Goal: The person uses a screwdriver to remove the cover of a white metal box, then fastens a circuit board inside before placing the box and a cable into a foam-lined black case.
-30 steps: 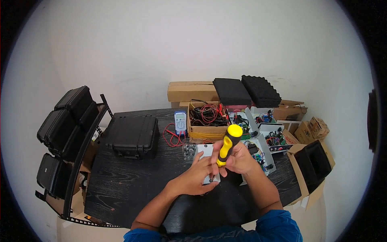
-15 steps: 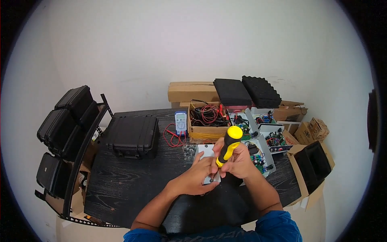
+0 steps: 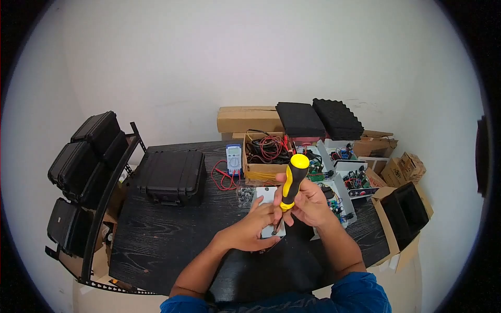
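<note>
My right hand (image 3: pixel 309 204) is closed around a yellow-and-black screwdriver (image 3: pixel 294 180), its handle pointing up and its shaft slanting down. The tip meets the near end of a small white box (image 3: pixel 266 196), where a dark screw or hole seems to be. Across that box lies my left hand (image 3: pixel 249 228), gripping it by the sides, with fingers close to the screwdriver's shaft. A dark round spot shows on the box's far end. Most of its middle is hidden under my fingers.
Behind my hands are a clear tray of small parts (image 3: pixel 247 197), a blue multimeter (image 3: pixel 234 159) with red leads, and a cardboard box of cables (image 3: pixel 269 169). White cases with circuit boards (image 3: pixel 339 206) are at right; a black hard case (image 3: pixel 172 176) sits left, beside a shelf rack (image 3: pixel 99 229).
The screwdriver's handle has swung slightly left and up. My right fingers have shifted around its grip, while my left hand and the white box stay almost in place.
</note>
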